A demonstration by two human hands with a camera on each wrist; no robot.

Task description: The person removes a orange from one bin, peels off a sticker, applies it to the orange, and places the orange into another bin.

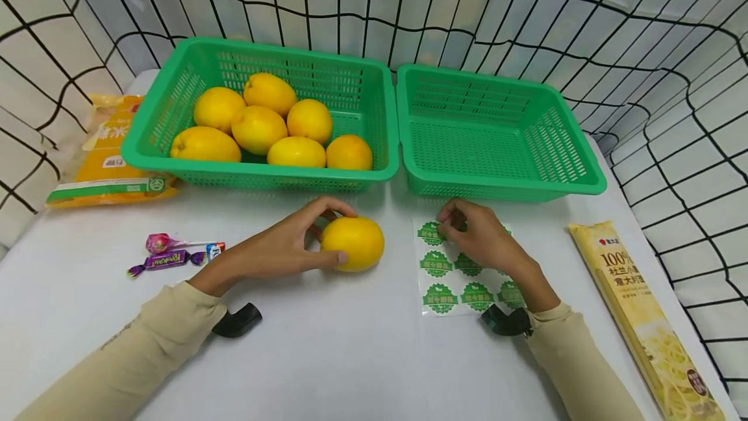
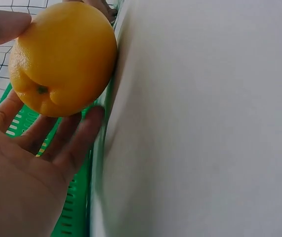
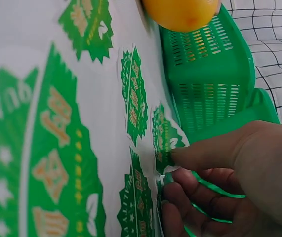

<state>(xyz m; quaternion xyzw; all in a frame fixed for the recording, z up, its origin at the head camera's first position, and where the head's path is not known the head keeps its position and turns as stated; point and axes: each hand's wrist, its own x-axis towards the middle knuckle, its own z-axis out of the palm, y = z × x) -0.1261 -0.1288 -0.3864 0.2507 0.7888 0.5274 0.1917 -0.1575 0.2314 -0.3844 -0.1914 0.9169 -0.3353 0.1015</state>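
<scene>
The left hand (image 1: pixel 280 249) cupped the orange (image 1: pixel 352 243) on the table (image 1: pixel 350 356), fingers curled around it; right hand (image 1: pixel 479 236) fingers pinched 1 sticker (image 3: pixel 166 143) at the sticker sheet's (image 1: pixel 450 278) far edge.

Place: staged recording booth
Evidence: white cloth backdrop with black grid lines (image 1: pixel 584 18); plain white table (image 1: pixel 350 356)

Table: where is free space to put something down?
Bare table lies between the two sleeves, below the fruit and sticker sheet. The right basket is empty. Crowded: the left basket with fruit, and the candies at left.
</scene>
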